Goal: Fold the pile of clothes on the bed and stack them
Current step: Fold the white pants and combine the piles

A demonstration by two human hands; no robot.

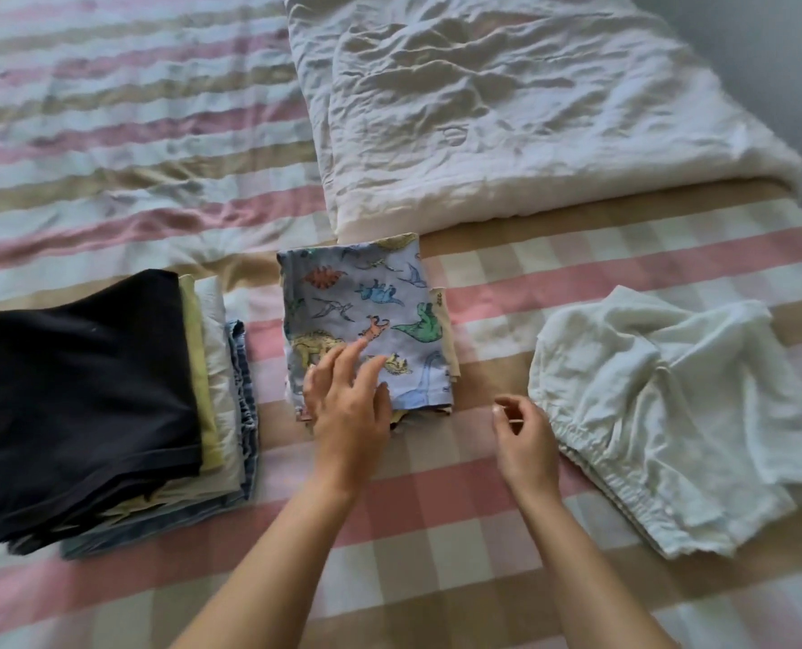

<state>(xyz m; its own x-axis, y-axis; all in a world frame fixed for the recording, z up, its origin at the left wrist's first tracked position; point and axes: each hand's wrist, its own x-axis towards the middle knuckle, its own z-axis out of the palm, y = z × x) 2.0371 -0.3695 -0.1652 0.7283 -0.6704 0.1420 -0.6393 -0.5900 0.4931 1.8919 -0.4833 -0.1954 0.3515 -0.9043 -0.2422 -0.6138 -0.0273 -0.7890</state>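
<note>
Checked bed [577, 283], rumpled white duvet [507, 110] at far side. Folded stack [95, 405], black on top, lies left. Unfolded white garment [661, 414] lies right. Folded dinosaur-print piece [366, 316] lies between them. Left hand [347, 409] rests on its near edge, fingers [343, 363] straight and apart. Right hand [525, 437] is just beside the white garment, fingers loosely curled, holding nothing.

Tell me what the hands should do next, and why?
Probably the right hand should take hold of the crumpled white garment by its elastic edge and pull it in front. It looks like the only unfolded piece, and that hand hovers just beside it, while the left hand rests on the folded dinosaur-print piece.
</note>
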